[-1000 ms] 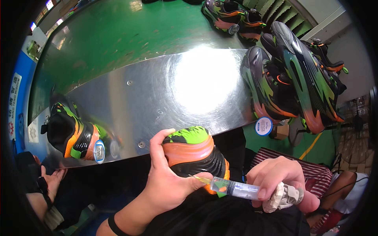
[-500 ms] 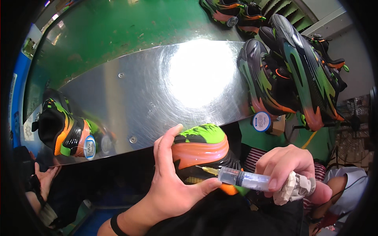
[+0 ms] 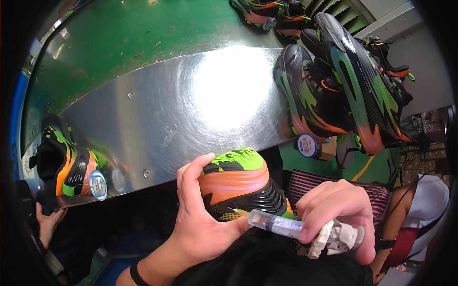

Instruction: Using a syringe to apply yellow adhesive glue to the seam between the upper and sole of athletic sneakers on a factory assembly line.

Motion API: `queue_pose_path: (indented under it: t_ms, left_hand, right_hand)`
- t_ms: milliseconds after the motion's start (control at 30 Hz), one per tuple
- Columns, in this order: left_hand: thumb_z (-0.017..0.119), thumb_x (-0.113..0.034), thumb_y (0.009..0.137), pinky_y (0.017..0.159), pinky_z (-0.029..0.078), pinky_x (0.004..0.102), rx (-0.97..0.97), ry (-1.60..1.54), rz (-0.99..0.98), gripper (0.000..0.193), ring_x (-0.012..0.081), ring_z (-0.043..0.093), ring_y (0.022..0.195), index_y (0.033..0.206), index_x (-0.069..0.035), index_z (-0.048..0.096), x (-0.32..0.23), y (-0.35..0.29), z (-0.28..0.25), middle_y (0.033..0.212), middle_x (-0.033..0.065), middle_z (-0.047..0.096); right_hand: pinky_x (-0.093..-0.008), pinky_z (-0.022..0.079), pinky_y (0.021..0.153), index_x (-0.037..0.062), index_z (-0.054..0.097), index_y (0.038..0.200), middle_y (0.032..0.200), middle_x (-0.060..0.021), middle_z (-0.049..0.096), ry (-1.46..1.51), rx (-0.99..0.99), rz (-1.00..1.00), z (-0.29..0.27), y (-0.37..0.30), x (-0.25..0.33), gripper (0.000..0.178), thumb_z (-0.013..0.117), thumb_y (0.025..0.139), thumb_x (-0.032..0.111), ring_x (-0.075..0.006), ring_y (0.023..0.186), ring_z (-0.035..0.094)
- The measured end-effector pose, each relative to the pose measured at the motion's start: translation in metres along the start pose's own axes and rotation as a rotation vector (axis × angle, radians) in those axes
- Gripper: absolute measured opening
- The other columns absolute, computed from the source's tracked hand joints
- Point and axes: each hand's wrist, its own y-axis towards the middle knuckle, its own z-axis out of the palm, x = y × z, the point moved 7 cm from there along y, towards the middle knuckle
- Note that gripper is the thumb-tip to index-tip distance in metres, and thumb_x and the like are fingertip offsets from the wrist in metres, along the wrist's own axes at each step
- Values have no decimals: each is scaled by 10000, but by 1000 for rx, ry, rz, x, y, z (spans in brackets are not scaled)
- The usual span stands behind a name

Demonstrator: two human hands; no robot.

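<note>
My left hand (image 3: 202, 231) grips a shoe (image 3: 236, 180) by its end, fingers over the green-and-black outsole and thumb along the side. Its salmon-orange midsole and ribbed black side face up. My right hand (image 3: 338, 202) is closed round a clear syringe (image 3: 274, 223), whose plunger end is wrapped in crumpled off-white material (image 3: 336, 237). The syringe's yellow needle hub (image 3: 242, 213) lies beside my left thumb, its thin tip pointing at the shoe's black side. Whether the tip touches the shoe, I cannot tell.
A shiny metal plate (image 3: 157, 128) lies on the green table (image 3: 143, 45). One shoe (image 3: 67, 162) with a round tag stands at its left end; several more shoes (image 3: 310, 95) are piled at right. Other people's hand (image 3: 47, 224) and arm (image 3: 398, 209) show at both sides.
The shoe has turned slightly in my left hand, so more of its black side shows. My right hand and the syringe have shifted lower along the shoe's side. The whole view has slid a little.
</note>
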Motion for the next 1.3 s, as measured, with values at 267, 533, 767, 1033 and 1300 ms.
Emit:
queue_pose_path:
  t_ms: [267, 533, 767, 1033, 1300]
  left_hand:
    - [886, -314, 618, 989, 376, 400, -10, 84, 27, 1019, 302, 407, 1161, 1366, -21, 258, -2, -3, 2, 1245, 172, 347]
    - [892, -266, 609, 988, 382, 392, -6, 58, 41, 1020, 294, 404, 1171, 1371, -26, 257, -4, -2, 4, 1261, 169, 334]
    - [893, -233, 599, 997, 376, 392, -6, 48, 23, 1019, 290, 402, 1175, 1370, -28, 259, -4, -2, 5, 1263, 168, 332]
    - [890, -221, 601, 1001, 375, 389, -2, 12, 28, 1015, 281, 404, 1176, 1371, -30, 256, -1, -1, 5, 1256, 162, 331]
    - [895, -274, 624, 990, 394, 370, -11, -55, 33, 1009, 255, 435, 1152, 1362, -21, 256, -1, 0, 7, 1246, 150, 329]
  right_hand:
    - [-315, 412, 445, -162, 617, 1000, 848, -235, 662, -12, 12, -27, 1, 0, -2, 754, 758, 739, 531, -239, 537, 551]
    - [-306, 412, 448, -166, 611, 1023, 886, -238, 663, -66, 45, -9, -2, -4, -2, 756, 764, 738, 517, -230, 537, 547]
    - [-306, 407, 445, -168, 608, 1033, 884, -240, 664, -57, 39, -36, -2, -5, -1, 749, 761, 745, 506, -230, 539, 549]
    - [-306, 411, 443, -165, 617, 1015, 856, -231, 668, -59, 23, -17, -2, -5, -4, 724, 761, 749, 493, -234, 528, 553]
    - [-313, 422, 437, -166, 623, 1005, 874, -250, 668, -64, -14, -32, -6, -9, 0, 712, 785, 728, 470, -248, 527, 567]
